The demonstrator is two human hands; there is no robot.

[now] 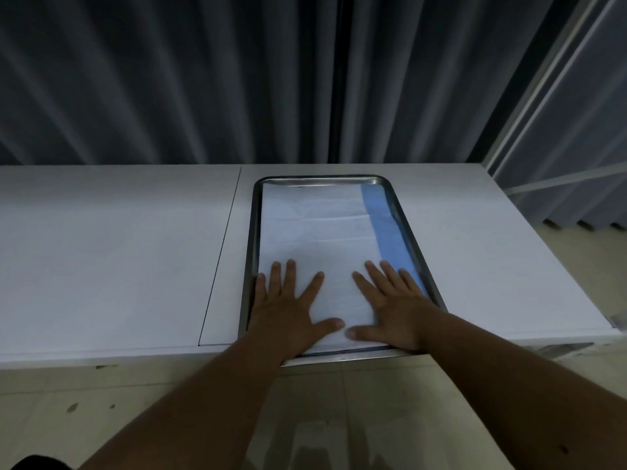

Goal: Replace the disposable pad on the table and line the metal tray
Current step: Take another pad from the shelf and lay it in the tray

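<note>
Head view: the left hand (285,307) and right hand (395,307) lie flat, fingers spread and straight, pressing the white pad (315,228) inside the metal tray (253,212). A blue strip (383,228) runs along the pad's 3 o'clock edge. Bare table (112,252) stretches toward 9 o'clock; the tray's near rim overhangs the table edge at 6 o'clock.

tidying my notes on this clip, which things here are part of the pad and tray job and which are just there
Part of the job: metal tray, white pad lining it, left hand and right hand pressing it flat, table.
Just there: curtain, floor.
</note>
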